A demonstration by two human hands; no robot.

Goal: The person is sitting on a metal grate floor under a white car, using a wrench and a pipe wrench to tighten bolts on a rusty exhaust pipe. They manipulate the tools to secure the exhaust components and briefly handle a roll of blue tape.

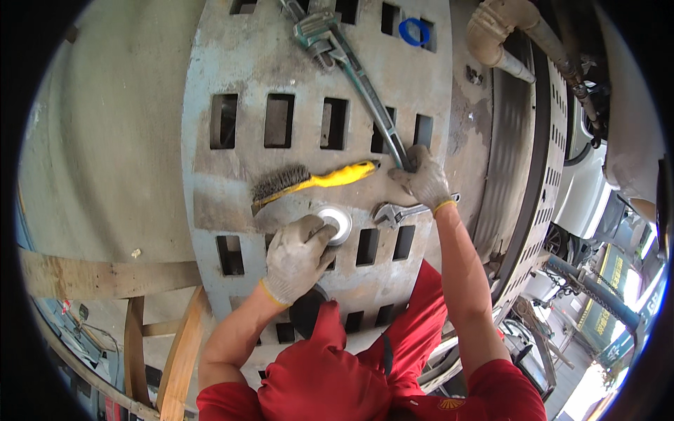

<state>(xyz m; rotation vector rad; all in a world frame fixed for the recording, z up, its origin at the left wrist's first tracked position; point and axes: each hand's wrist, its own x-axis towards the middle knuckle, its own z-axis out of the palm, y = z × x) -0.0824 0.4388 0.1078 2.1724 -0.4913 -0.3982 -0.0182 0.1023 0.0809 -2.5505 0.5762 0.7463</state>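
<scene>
My gloved left hand (298,261) has its thumb and fingers closed on a round, silvery-white piece (342,221) with a pale rim; its exact kind does not show. Farther right, my gloved right hand (423,179) is closed around the handle end of a long pipe wrench (365,88). The wrench lies slanted across the slotted metal plate (253,179), its jaw toward the far side. Between the hands and a bit farther off lies a wire brush with a yellow handle (344,174). An adjustable wrench (398,213) rests just below my right hand.
A blue ring (414,32) lies at the plate's far right. Rectangular slots pierce the plate in rows. Beige piping (498,35) stands at the far right, beside a perforated metal rail (540,182). Wooden beams (105,279) are at the near left. A black round object (307,313) sits close to my body.
</scene>
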